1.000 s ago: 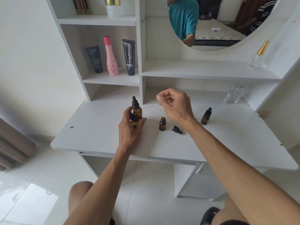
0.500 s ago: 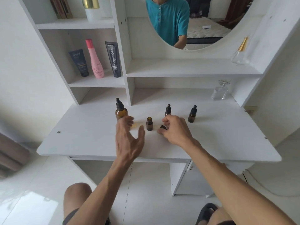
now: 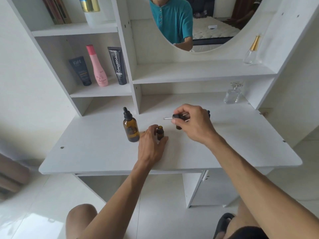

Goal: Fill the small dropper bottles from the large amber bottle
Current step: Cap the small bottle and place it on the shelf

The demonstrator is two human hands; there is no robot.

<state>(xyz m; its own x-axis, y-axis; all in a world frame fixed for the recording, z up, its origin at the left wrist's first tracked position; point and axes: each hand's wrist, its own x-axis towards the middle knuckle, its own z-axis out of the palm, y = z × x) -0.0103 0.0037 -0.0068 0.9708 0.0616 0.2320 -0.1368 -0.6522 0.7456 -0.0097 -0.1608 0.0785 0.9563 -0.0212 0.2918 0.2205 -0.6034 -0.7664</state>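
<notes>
Centre of frame, white vanity desk. Large amber bottle stands upright, dropper cap on. Just right of it an uncapped small dropper bottle — left hand curls round it, thumb and fingers either side. Right hand pinches a black dropper cap, glass pipette pointing left — above the desk.

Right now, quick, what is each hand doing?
Left hand: fingers curled round the small open bottle on the desk.
Right hand: pinching a dropper cap.
</notes>
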